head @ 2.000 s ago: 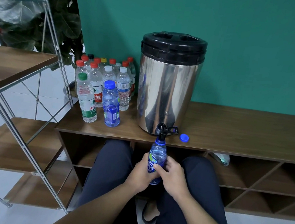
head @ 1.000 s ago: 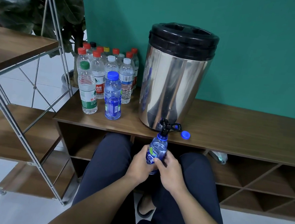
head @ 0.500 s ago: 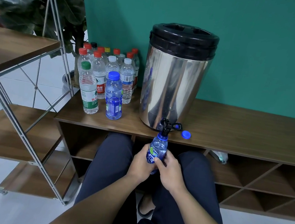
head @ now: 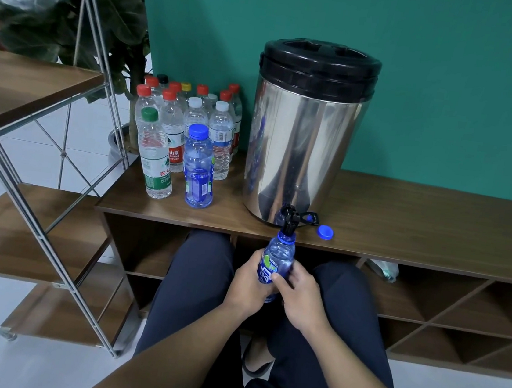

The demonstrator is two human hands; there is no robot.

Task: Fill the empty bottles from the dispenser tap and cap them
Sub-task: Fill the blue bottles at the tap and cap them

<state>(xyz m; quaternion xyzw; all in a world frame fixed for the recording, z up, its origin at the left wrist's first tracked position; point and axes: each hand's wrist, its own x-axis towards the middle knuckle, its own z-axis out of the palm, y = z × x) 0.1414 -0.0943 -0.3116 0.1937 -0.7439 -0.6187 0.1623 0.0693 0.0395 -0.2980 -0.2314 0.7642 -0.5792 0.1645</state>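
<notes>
A steel dispenser (head: 305,142) with a black lid stands on the wooden bench (head: 420,225). Its black tap (head: 290,220) hangs over the bench's front edge. Right under the tap I hold an uncapped blue-tinted bottle (head: 276,261) upright, its mouth at the spout. My left hand (head: 249,284) grips the bottle's left side and my right hand (head: 299,296) grips its right side and lower body. The bottle's blue cap (head: 325,232) lies on the bench just right of the tap. Whether water flows cannot be made out.
Several capped bottles (head: 193,116) cluster at the bench's left end, with a blue-capped bottle (head: 199,168) and a green-capped bottle (head: 154,156) in front. A metal-framed wooden shelf (head: 30,91) stands to the left, a plant behind it. Open cubbies (head: 458,312) lie under the bench.
Over the two seconds the view has shifted slightly. Both hands keep the bottle under the tap in the same grip.
</notes>
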